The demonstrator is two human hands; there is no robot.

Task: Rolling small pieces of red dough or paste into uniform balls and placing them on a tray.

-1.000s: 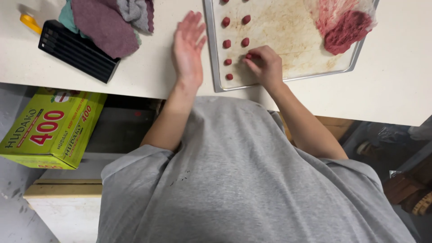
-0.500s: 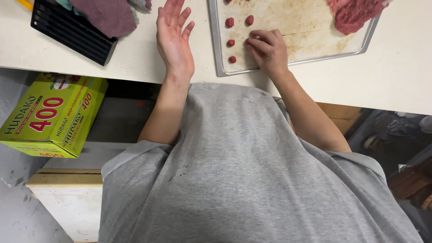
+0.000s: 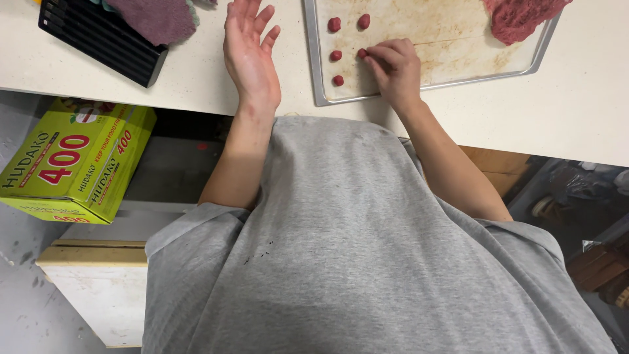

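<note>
in the head view, the right hand (image 3: 393, 65) rests on the metal tray (image 3: 314, 65), its grip pinching a small red meat ball (image 3: 361, 54) with fingertips bunched together at the tray's near left part. four more meat balls (image 3: 335, 25) sit just beside it in two short rows. the left hand (image 3: 249, 52) lies flat and spread, palm up, on the pale worktop (image 3: 590, 118) left of the tray, holding nothing. a mound of raw mince (image 3: 521, 16) lies at the tray's far right corner. a black rack (image 3: 98, 33) sits further left.
</note>
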